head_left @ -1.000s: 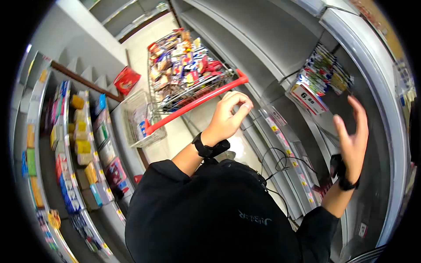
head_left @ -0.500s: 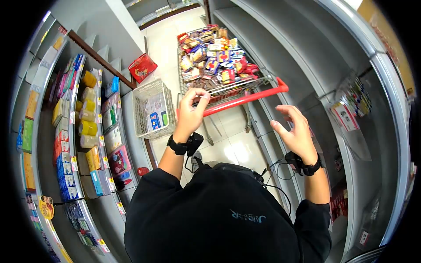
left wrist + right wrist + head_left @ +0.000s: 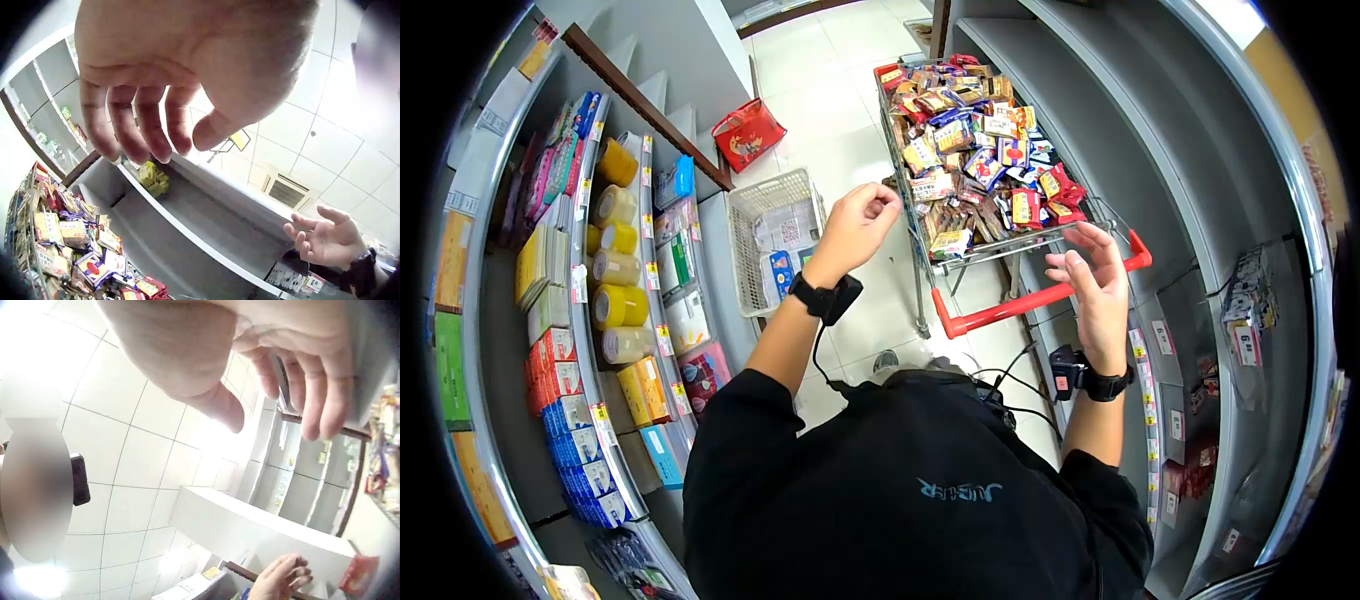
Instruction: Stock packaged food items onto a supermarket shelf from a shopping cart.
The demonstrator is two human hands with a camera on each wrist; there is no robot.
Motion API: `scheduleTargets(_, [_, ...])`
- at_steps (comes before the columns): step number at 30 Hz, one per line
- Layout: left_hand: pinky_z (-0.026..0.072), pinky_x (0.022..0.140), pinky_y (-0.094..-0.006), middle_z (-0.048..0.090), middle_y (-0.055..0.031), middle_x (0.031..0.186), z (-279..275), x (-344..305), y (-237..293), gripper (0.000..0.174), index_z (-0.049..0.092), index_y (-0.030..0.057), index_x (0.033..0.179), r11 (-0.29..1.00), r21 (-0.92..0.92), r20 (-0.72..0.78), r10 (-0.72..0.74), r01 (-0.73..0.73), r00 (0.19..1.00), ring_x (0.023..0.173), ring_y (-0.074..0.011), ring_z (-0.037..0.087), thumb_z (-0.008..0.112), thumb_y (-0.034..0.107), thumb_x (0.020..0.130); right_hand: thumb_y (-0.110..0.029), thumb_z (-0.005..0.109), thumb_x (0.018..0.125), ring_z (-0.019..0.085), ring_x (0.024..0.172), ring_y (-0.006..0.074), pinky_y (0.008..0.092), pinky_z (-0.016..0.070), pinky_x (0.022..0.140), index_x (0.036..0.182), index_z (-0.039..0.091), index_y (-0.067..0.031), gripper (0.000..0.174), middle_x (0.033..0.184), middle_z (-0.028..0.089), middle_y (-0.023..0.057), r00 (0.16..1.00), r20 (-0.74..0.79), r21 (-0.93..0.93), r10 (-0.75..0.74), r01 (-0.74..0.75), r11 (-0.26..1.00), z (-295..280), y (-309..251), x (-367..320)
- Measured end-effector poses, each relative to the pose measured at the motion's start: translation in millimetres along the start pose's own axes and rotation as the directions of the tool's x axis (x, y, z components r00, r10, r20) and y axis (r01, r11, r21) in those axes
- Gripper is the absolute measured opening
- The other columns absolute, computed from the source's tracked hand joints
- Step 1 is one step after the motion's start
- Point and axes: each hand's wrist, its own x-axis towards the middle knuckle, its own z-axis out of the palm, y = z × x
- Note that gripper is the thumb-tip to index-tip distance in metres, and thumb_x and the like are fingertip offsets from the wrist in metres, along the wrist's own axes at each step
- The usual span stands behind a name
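Note:
My left hand (image 3: 855, 232) hovers over the aisle floor, left of the shopping cart (image 3: 919, 250). Its fingers hang loosely bent with nothing between them, as the left wrist view also shows. Relaxed and holding nothing, my right hand (image 3: 1098, 285) overlaps the right end of the cart's red handle (image 3: 1040, 298) in the head view. Small packaged snacks (image 3: 980, 140) in red, blue, brown and white wrappers are heaped in the cart. In the right wrist view, the fingers (image 3: 312, 394) of the right hand are slightly bent, the thumb apart from them.
On the left, shelves hold tape rolls (image 3: 620, 307) and stacked boxes (image 3: 578, 450). A pale plastic basket (image 3: 745, 215) with a few flat items and a red bag (image 3: 747, 133) stand near them. Grey shelving (image 3: 1090, 95) lines the right side, with a few packets (image 3: 1250, 290). Cables (image 3: 1010, 375) hang by the waist.
The head view has turned, so the cart appears further right and nearer. My right hand has come from beside the right shelf to the cart handle. The left hand now shows left of the cart.

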Motion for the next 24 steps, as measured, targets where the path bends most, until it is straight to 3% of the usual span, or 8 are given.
scheduleTargets(3, [0.0476,0.066,-0.0246,0.063,-0.0021,0.078,14.1,28.1,0.9,0.013,0.062,0.0005,0.09,0.999,0.016,0.101,0.028,-0.029,0.994,0.071,-0.0088,0.058,0.062,0.013,0.088,-0.006,0.061,0.089,0.063,0.093,0.0171,0.0283,0.0526,0.078,0.128,0.044,0.0008,0.043,0.122,0.051,0.0138,1.0,-0.016,0.053,-0.015,0.016,0.998,7.3,10.1,16.3])
scheduleTargets(5, [0.0495,0.064,-0.0299,0.064,-0.0096,0.078,26.0,48.0,2.8,0.017,0.063,0.002,0.09,0.99,0.137,0.174,-0.001,-0.023,0.985,0.067,-0.017,0.061,0.063,0.017,0.083,-0.006,0.062,0.089,0.063,0.093,0.0165,0.0282,0.0529,0.076,0.128,0.044,0.0001,0.044,0.122,0.051,0.0135,0.999,-0.04,0.075,0.023,-0.02,0.997,7.3,12.3,29.2])
scheduleTargets(9, [0.0485,0.063,-0.0276,0.063,-0.0058,0.076,53.6,93.5,3.9,0.017,0.064,0.002,0.09,0.957,0.22,0.32,0.113,-0.19,0.941,0.066,-0.0124,0.058,0.065,0.017,0.083,-0.012,0.065,0.089,0.062,0.091,0.0154,0.0264,0.0523,0.071,0.128,0.043,-0.0011,0.046,0.118,0.051,0.0124,0.988,-0.156,0.045,-0.004,0.011,0.999,-3.5,31.8,68.2])
scheduleTargets(13, [0.0502,0.065,-0.0314,0.066,-0.0081,0.079,88.0,146.4,0.5,0.024,0.065,0.0023,0.091,0.927,0.274,0.496,0.09,-0.255,0.864,0.068,-0.0171,0.062,0.066,0.025,0.081,-0.021,0.069,0.085,0.059,0.089,0.0185,0.0291,0.053,0.07,0.132,0.037,-0.0001,0.06,0.118,0.051,0.0143,0.952,-0.211,0.202,0.224,-0.182,0.962,-19.9,36.8,125.2])
scheduleTargets(16, [0.0503,0.065,-0.0312,0.067,-0.0083,0.08,120.0,192.4,-15.4,0.027,0.066,0.0034,0.094,0.905,0.28,0.582,0.106,-0.321,0.807,0.071,-0.018,0.064,0.066,0.027,0.081,-0.03,0.072,0.081,0.059,0.092,0.0217,0.0332,0.0539,0.07,0.134,0.034,0.0005,0.072,0.116,0.052,0.0161,0.901,-0.25,0.022,0.354,-0.361,0.932,-34.1,38.8,173.6])
scheduleTargets(17, [0.0504,0.066,-0.0311,0.068,-0.0086,0.08,129.1,206.4,-13.7,0.028,0.066,0.0034,0.095,0.905,0.278,0.625,0.085,-0.323,0.776,0.072,-0.0185,0.065,0.067,0.027,0.08,-0.029,0.068,0.085,0.059,0.093,0.0203,0.0335,0.0526,0.073,0.13,0.04,-0.0018,0.059,0.117,0.054,0.0121,0.869,-0.25,-0.069,0.426,-0.455,0.888,-32.8,34.8,187.7])
scheduleTargets(21, [0.0509,0.071,-0.0379,0.068,-0.0133,0.085,174.7,265.1,-51.8,0.033,0.066,0.0056,0.093,0.914,0.18,0.756,0.108,-0.363,0.646,0.081,-0.0301,0.066,0.066,0.034,0.077,-0.031,0.07,0.083,0.062,0.089,0.023,0.0356,0.0549,0.069,0.127,0.043,-0.0016,0.06,0.113,0.055,0.0148,0.787,-0.281,-0.347,0.55,-0.617,0.706,-44.9,39.1,240.6])
scheduleTargets(24, [0.051,0.075,-0.0389,0.069,-0.0135,0.087,196.8,296.9,-65.2,0.036,0.066,0.0049,0.093,0.9,0.173,0.794,0.114,-0.401,0.597,0.084,-0.0309,0.066,0.067,0.037,0.076,-0.027,0.068,0.083,0.064,0.091,0.0299,0.0429,0.0582,0.071,0.128,0.043,0.0035,0.06,0.115,0.056,0.0211,0.715,-0.387,-0.297,0.583,-0.695,0.655,-49.5,54.7,269.9])
